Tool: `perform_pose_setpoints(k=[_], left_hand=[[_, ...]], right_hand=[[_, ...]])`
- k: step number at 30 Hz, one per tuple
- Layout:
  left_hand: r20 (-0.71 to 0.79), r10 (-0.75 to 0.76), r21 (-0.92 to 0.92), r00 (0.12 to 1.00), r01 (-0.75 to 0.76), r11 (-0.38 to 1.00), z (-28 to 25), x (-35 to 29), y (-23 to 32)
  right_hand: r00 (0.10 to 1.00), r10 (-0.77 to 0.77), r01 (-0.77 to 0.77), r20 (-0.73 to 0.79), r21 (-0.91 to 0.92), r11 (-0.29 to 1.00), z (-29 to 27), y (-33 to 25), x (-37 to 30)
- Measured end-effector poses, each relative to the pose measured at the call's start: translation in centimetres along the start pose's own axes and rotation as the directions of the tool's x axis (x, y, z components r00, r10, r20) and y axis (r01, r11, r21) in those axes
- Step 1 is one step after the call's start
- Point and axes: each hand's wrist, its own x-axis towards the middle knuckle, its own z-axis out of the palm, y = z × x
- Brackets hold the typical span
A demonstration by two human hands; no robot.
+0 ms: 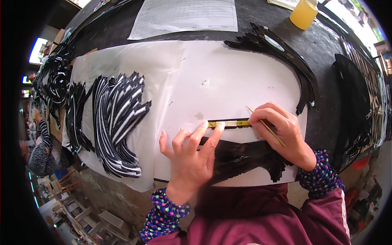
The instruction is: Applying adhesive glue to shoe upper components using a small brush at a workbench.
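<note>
My left hand (190,153) lies with its fingers spread. Two of its fingertips press on a narrow yellow strip (242,123) with dark markings, which looks like a piece of measuring tape. This strip lies along a thin black strip (223,119) on the white board. My right hand (281,130) is closed around a thin wooden stick (269,133), slanting from upper left to lower right. Its fingertips are at the right end of the yellow strip and hide that end. Just below both hands spreads a bundle of flat black strips (237,157) with jagged ends.
A fanned pile of black strips with white streaks (118,122) covers the sheet's left side. More black strips (300,69) curve along the board's (228,85) upper right. A ruled paper (185,16) and a yellow bottle (304,14) stand beyond. Another person (45,153) is far left.
</note>
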Motion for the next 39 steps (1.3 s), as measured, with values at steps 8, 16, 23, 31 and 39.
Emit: perform_pose_setpoints(k=[8,16,23,31,39], left_hand=[[0.005,0.011,0.000,1.000,-0.011,1.000,-0.1,0.2,0.0],[-0.022,-0.003,-0.045,1.000,0.002,0.999,0.4,-0.4,-0.3],[-0.088,-0.003,-0.067,0.996,-0.002,0.998,0.7,-0.1,-0.1],[-0.065,-0.032,-0.137,0.997,0.023,0.990,0.5,-0.2,0.0],[-0.079,-0.018,-0.109,0.997,0.010,0.994,0.4,-0.2,-0.1]], right_hand=[[1.000,0.003,-0.003,-0.006,-0.018,1.000,-0.1,-0.3,-0.1],[0.990,-0.134,0.136,-0.031,0.051,0.989,0.6,-3.5,1.8],[0.990,0.019,-0.047,0.140,0.199,0.979,3.8,-1.7,3.2],[0.986,-0.072,0.057,0.152,0.106,0.993,4.0,-1.6,3.4],[0.985,-0.025,0.006,0.168,0.115,0.993,3.8,-2.1,3.6]])
